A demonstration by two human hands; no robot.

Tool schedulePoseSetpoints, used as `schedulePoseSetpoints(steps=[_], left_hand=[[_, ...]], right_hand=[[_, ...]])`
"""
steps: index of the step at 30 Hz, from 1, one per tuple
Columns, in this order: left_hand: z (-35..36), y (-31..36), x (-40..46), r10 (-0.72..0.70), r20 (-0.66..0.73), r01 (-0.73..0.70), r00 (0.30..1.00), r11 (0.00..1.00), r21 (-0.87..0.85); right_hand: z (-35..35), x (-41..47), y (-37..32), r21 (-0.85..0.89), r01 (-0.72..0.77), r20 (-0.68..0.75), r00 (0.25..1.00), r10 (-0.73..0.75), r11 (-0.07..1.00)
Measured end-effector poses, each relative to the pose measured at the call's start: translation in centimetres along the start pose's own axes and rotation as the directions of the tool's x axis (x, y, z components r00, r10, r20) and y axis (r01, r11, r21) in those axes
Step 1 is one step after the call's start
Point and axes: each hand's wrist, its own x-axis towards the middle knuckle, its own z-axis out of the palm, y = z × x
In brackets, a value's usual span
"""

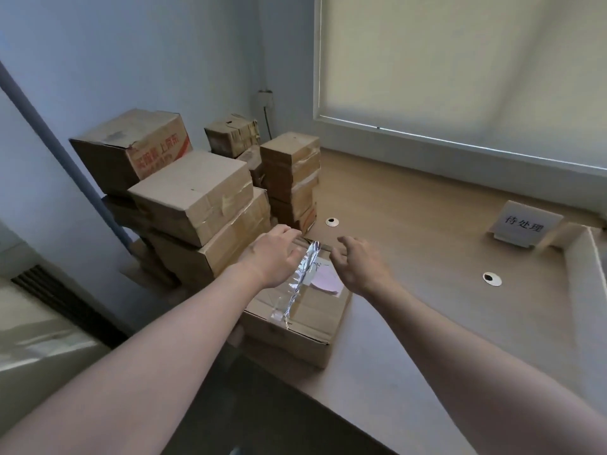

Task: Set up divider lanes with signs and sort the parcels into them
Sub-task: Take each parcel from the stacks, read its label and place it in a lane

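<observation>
While one sign [525,223] and a divider [588,274] stand ready, both hands [279,254] hover spread over the nearest parcel [295,310], gripping nothing; the stacked parcels [197,195] look unsorted

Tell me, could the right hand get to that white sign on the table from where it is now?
Probably yes. The right hand hovers open over the taped parcel, and only bare table lies between it and the white sign; nothing stands in the way.

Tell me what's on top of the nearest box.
On the nearest box: a crinkled silver tape strip and a pink label. Both hands hover above, covering its far edge.
</observation>
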Motion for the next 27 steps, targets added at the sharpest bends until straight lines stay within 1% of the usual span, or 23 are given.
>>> schedulePoseSetpoints(steps=[4, 8, 11, 14, 17, 19, 22, 27], left_hand=[[2.3, -4.4, 4.2, 0.089, 0.085, -0.087, 0.992, 0.996, -0.021], [4.7, -8.6, 7.6, 0.184, 0.167, -0.182, 0.968, 0.983, -0.032], [6.6, -10.9, 8.9, 0.192, 0.258, -0.194, 0.947, 0.981, -0.017], [8.7, -13.3, 9.0, 0.177, 0.315, -0.177, 0.933, 0.984, -0.029], [10.6, -15.3, 8.8, 0.150, 0.377, -0.137, 0.914, 0.989, -0.061], [11.1, -15.5, 8.1, 0.149, 0.409, -0.130, 0.900, 0.989, -0.074], [11.7, -16.0, 7.0, 0.157, 0.416, -0.139, 0.896, 0.987, -0.075], [12.3, -16.4, 6.3, 0.169, 0.403, -0.146, 0.900, 0.985, -0.086]], right_hand=[[4.1, 2.4, -0.1, -0.020, -0.161, 0.012, 0.987, 0.161, 0.987], [8.0, 2.7, -0.6, 0.012, -0.322, -0.008, 0.947, 0.322, 0.947], [10.5, 2.0, -1.0, 0.034, -0.446, 0.023, 0.895, 0.445, 0.894], [12.6, 1.2, -1.3, 0.077, -0.530, 0.044, 0.848, 0.528, 0.845], [14.4, 0.5, -1.4, 0.108, -0.582, 0.085, 0.813, 0.575, 0.806], [15.3, 0.1, -1.4, 0.128, -0.590, 0.107, 0.807, 0.580, 0.797], [16.5, -0.7, -1.2, 0.172, -0.602, 0.124, 0.799, 0.589, 0.780], [17.5, -1.7, -0.7, 0.334, -0.585, 0.089, 0.800, 0.593, 0.739]])
